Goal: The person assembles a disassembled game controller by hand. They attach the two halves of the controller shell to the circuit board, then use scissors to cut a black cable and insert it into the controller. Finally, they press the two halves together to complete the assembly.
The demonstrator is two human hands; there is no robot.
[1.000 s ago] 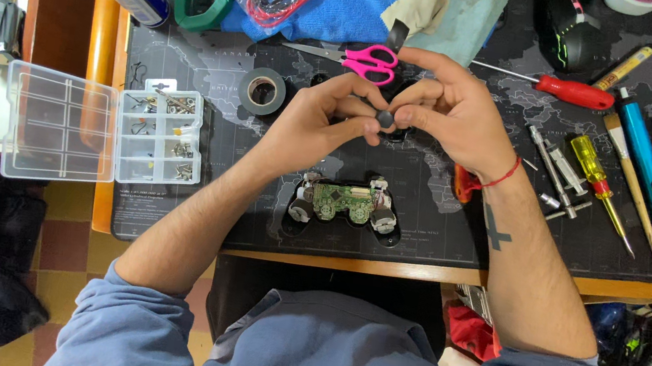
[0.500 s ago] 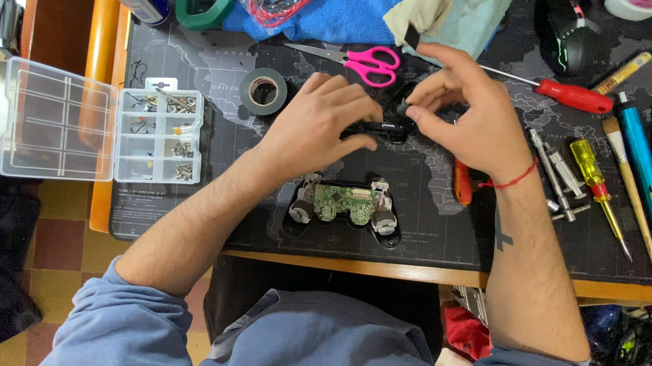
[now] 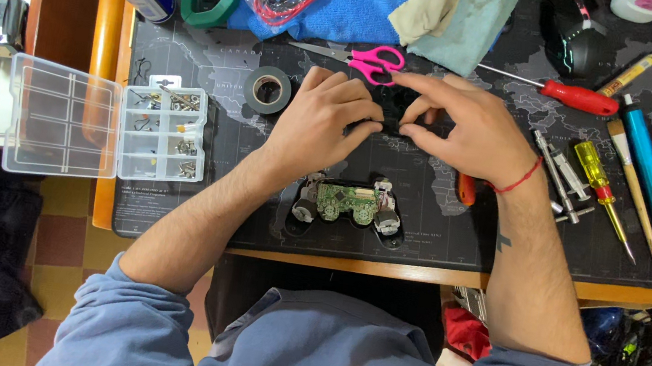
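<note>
Left hand (image 3: 326, 119) and right hand (image 3: 469, 131) pinch what seems 1 small black part (image 3: 389, 124) above the circuit board (image 3: 347, 205)

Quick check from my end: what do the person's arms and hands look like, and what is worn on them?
Both forearms are bare, with blue sleeves pushed up to about the elbows. The left hand wears nothing visible. The right hand has a thin red string bracelet at the wrist, and a small dark tattoo marks the right forearm. No gloves, watch or rings show.

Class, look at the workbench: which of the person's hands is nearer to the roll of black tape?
Left. The left hand lies just right of the roll of black tape, almost touching it; the right hand is farther right, beyond the left.
</note>
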